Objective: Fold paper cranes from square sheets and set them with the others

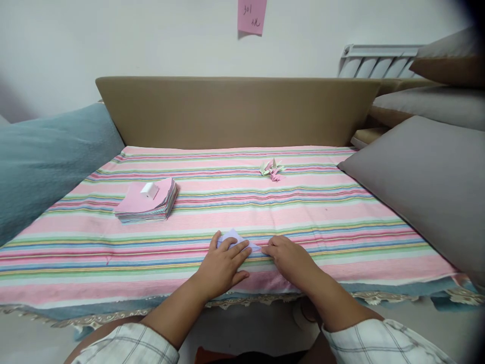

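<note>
A small folded piece of lavender paper [233, 234] lies on the striped cloth near its front edge, with a point at the top and a narrow tip toward the right. My left hand [224, 263] rests flat over it, fingers spread, covering most of its lower left part. At the paper's right tip, my right hand [286, 257] is closed, thumb and forefinger pinched on the corner. The remaining fingers of that hand are curled under and partly hidden.
On the left stands a stack of coloured paper [146, 202] with a small white block [149, 190] on top. Several folded paper pieces [273, 169], pink and pale green, sit farther back. A blue cushion [56, 156] and grey cushions [424, 177] flank the striped cloth [235, 202].
</note>
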Demonstrator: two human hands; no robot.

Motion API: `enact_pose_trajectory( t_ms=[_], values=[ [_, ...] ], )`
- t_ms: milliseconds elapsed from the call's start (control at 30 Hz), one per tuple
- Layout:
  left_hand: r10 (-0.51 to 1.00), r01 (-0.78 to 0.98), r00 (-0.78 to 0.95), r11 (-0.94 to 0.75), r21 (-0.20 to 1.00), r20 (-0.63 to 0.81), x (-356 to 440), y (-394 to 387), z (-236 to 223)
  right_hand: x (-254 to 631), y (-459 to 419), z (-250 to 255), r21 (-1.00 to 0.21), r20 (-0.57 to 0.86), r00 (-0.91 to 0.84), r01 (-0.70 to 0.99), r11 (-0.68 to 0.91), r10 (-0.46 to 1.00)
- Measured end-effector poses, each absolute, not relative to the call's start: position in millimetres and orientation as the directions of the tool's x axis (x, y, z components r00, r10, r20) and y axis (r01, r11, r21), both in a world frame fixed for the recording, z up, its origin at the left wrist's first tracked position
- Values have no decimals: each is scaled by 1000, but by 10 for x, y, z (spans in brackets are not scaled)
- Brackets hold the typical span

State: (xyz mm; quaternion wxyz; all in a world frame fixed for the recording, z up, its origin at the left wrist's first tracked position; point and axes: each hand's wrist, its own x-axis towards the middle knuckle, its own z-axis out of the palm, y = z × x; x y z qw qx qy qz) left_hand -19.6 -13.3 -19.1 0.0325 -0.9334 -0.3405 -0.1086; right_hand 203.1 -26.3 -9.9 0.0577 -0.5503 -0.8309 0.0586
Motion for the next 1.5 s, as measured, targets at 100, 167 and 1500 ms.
enact_pose_trajectory(
  t_ms=[100,167,1500],
  values=[
    [629,643,743,-765,16,229,-197,-134,-186,2050,-251,-89,-180,22,-337,925,335,941],
    [627,643,744,-766,9,232,-195,-134,-183,2030,-261,-104,-204,76,-322,921,331,944],
    [890,791,317,-438,427,326,-401,113,-171,1575,-40,-341,-246,353,-454,798,550,818]
  ],
)
